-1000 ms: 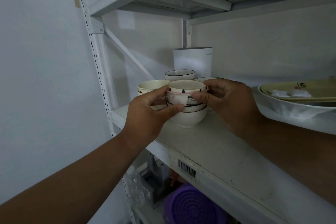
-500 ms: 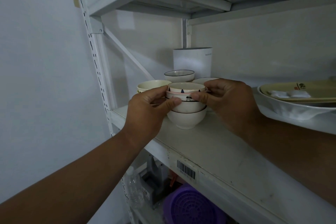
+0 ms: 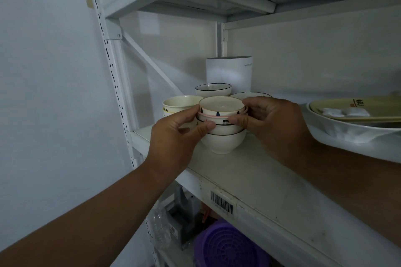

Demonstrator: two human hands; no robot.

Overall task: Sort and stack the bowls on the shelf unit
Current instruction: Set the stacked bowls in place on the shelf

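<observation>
A stack of small white bowls stands on the white shelf. Its top bowl has a pink rim and dark triangle marks and sits nested in the bowls below. My left hand holds the stack's left side, thumb and fingers on the upper rims. My right hand grips the right side of the top bowls. Behind the stack are a cream bowl pile, a black-rimmed bowl and another white bowl, partly hidden by my right hand.
A white box stands at the back against the wall. A large white bowl holding a yellowish plate sits at the right. The shelf post is at the left. Below are a purple basket and a plastic bottle.
The top bowls have sunk lower into the stack under both hands. My hands keep their grip on its two sides.
</observation>
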